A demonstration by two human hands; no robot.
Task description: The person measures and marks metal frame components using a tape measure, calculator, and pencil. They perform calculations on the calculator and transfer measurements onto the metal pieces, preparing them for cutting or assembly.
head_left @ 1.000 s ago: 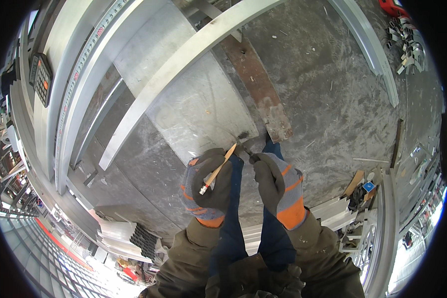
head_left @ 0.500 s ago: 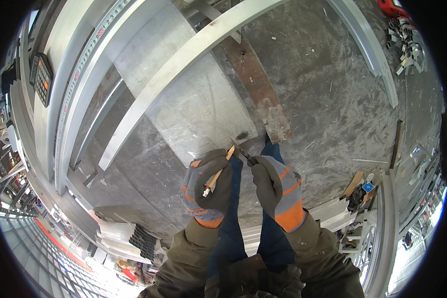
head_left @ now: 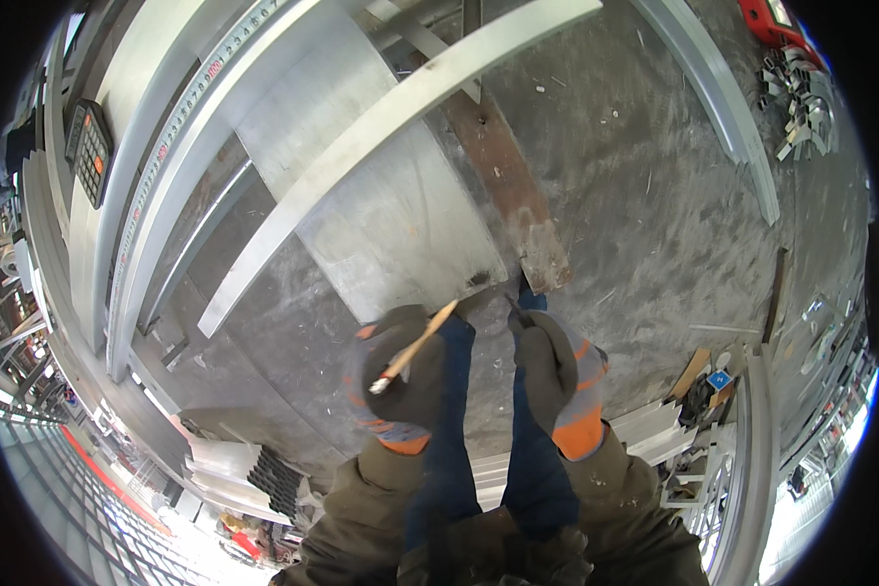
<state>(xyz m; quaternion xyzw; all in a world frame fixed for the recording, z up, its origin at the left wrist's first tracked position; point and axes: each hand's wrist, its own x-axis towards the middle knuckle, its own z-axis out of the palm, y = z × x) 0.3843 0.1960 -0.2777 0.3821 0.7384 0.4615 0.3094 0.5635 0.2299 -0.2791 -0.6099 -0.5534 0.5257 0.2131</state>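
Observation:
My left hand [head_left: 400, 366], in a grey and orange work glove, is closed around a wooden pencil [head_left: 422, 342]. The pencil slants, its bare pointed end up and to the right, its pale end down by the palm. Level with it on the right, my gloved right hand [head_left: 547, 376] is closed around a small dark knife [head_left: 521, 317]. Only a short dark part of the knife shows above the fingers; the rest is hidden. The hands are apart, and the knife does not touch the pencil. Both are held over my legs, near a metal sheet's lower edge.
The flat metal sheet [head_left: 400, 230] lies ahead, crossed by a long pale metal bar [head_left: 361, 146]. Beside it is a rusty brown strip [head_left: 508, 186]. At left, a tape measure [head_left: 161, 156] runs along metal profiles, near a calculator [head_left: 91, 154]. Metal offcuts [head_left: 801, 103] are piled far right.
My hands have moved apart: the left slightly left with the pencil, the right to the right with the knife. The knife has come away from the pencil's tip and points more upward.

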